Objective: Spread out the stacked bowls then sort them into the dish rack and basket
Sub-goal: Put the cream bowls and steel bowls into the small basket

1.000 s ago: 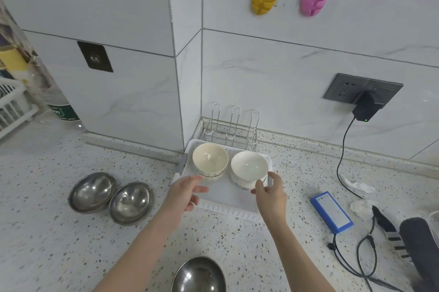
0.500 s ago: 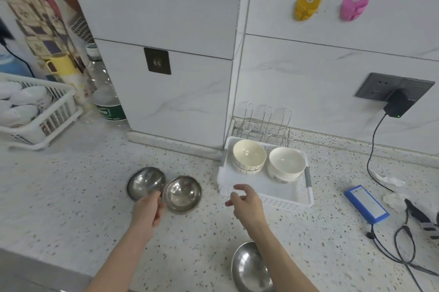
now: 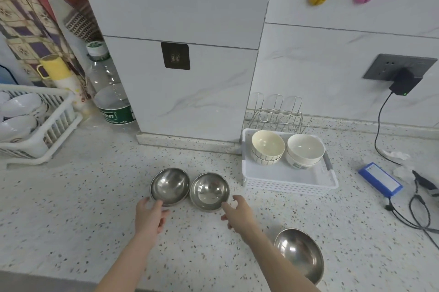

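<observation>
Steel bowls, three in all, stand apart on the speckled counter (image 3: 71,208): a near steel bowl (image 3: 298,253) beside the right forearm, and a left steel bowl (image 3: 169,186) and a right steel bowl (image 3: 209,190) touching rim to rim farther out. Left hand (image 3: 149,217) reaches to the near rim of the left steel bowl, fingers loosely extended, at or just short of contact; right hand (image 3: 235,211) likewise approaches the right steel bowl, nothing grasped. Judged step: taking up this pair for sorting. Good practice would be to pinch each rim with thumb inside, lifting straight up so the touching bowls do not clatter. Beyond, to the right, a white basket (image 3: 289,185) holds two stacks of ceramic bowls (image 3: 286,149). Far left, the dish rack (image 3: 47,135) already carries white bowls; a water bottle (image 3: 109,92) stands just beside it. Cables (image 3: 418,211) and a blue pack (image 3: 380,179) lie right, clear of either route.
</observation>
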Demonstrator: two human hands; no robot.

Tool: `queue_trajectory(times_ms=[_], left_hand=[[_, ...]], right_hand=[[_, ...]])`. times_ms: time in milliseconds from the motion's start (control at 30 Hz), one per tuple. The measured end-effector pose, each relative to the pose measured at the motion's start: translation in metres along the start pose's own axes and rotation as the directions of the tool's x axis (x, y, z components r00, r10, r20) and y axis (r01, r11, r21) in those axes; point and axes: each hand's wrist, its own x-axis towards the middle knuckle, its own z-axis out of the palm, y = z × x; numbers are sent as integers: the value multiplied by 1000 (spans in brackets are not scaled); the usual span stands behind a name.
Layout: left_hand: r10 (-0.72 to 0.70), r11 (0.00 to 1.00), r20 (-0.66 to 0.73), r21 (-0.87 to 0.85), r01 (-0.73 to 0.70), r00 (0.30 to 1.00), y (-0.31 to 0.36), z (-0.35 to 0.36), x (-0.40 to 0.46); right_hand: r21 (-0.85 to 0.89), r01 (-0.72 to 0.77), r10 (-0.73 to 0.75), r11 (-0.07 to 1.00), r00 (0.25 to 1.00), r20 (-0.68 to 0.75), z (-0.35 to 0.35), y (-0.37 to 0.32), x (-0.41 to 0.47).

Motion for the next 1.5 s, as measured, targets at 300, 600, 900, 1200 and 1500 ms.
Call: queue_trajectory(times_ms=[300,600,900,1200,1500], left_hand=[[-7,996,115,-89,18,993,11,-5,9],[14,976,177,-217,25,984,29,-15,3],[85,964,298,-267,-2,951,58,41,-27],[134,978,414,-199,-53,900,67,107,-59],[171,980,441,-168,-107,881,73,150,-80]], right_hand=[[44,-18,22,999,995,-94,23,-8,10],[260,68,-24,963,985,-168,2,-17,-2],[508,193,-55,839,960,-274,-83,-35,-23],[525,331,-78,784,892,-445,-179,-29,-24],[144,288,-156,947,802,-577,-235,-15,-24]])
